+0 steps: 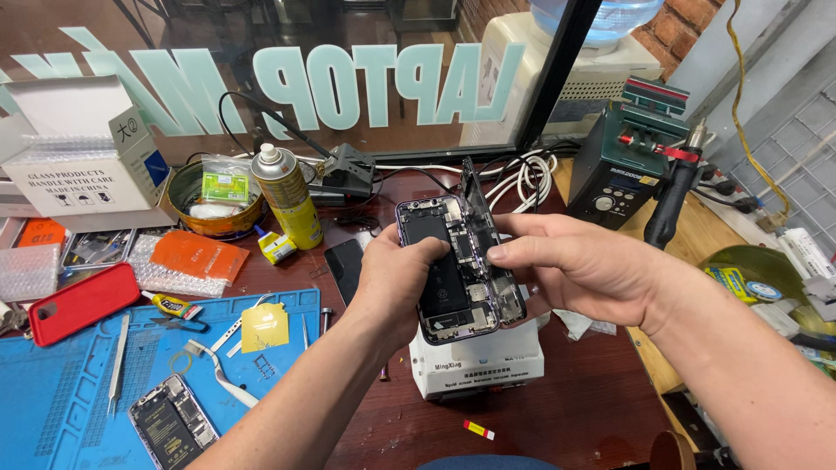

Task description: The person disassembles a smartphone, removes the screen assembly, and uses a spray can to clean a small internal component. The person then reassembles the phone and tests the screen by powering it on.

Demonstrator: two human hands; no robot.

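Opened phone in both my hands.
My left hand (396,278) wraps the opened phone (453,265) from its left edge; my right hand (579,265) pinches its right edge, the white heating pad (479,361) directly beneath my grip.

Blue repair mat (52,392), red phone case (80,301), yellow spray can (288,196), 2nd opened phone (171,426), tweezers (117,364)
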